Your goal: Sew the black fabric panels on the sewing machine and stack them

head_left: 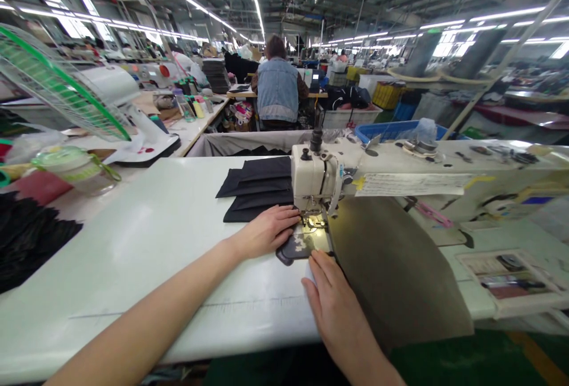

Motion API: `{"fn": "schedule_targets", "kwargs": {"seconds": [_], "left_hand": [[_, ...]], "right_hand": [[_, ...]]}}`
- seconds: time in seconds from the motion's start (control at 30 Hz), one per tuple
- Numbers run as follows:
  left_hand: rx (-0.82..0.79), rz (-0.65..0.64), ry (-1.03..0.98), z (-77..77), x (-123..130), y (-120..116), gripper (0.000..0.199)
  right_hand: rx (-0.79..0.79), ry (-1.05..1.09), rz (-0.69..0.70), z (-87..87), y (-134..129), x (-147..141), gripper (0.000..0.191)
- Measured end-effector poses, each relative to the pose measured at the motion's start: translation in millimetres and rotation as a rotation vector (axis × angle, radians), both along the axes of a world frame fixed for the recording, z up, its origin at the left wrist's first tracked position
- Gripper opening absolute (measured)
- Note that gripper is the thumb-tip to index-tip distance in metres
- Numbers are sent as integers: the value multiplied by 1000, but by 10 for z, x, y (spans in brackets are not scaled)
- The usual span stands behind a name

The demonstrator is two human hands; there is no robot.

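My left hand lies flat with stretched fingers beside the needle area of a sewing machine. Its fingertips reach toward the lit metal plate under the presser foot. Just behind that hand, several folded black fabric pieces overlap on the pale table. My right hand rests at the near end of the metal plate, fingers extended and thumb a little apart. It touches or nearly touches the left edge of a large grey-brown sheet, which spreads under the machine arm. Whether the sheet is cloth or board I cannot tell.
A fan and a lidded plastic jar stand at the left, near a dark fabric pile. A small tray of tools sits at the right. Behind the machine is a blue basket; a person sits farther back.
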State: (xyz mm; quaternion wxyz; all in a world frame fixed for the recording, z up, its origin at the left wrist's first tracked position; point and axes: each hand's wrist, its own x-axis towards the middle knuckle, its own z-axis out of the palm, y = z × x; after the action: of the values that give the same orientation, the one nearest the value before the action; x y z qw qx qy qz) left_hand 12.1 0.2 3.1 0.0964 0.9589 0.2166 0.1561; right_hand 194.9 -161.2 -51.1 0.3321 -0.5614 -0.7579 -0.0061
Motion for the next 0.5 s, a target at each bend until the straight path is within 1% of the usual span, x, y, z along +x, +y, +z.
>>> {"fn": "schedule_targets", "kwargs": {"seconds": [0.17, 0.27, 0.3, 0.43, 0.5], "left_hand": [[-17, -11, 4, -7, -11, 1, 35], [-21, 34, 21, -51, -1, -6, 35], [-21, 86, 39, -69, 6, -14, 37], [0, 363, 126, -110, 30, -77, 48], [4, 410, 153, -92, 12, -112, 47]], "right_hand": [[-6, -18, -4, 27, 8, -7, 32], [0, -26, 1, 26, 16, -2, 32], [1, -33, 4, 26, 18, 0, 32], [-5, -44, 4, 47, 3, 0, 32], [-10, -30, 6, 62, -14, -3, 33]]}}
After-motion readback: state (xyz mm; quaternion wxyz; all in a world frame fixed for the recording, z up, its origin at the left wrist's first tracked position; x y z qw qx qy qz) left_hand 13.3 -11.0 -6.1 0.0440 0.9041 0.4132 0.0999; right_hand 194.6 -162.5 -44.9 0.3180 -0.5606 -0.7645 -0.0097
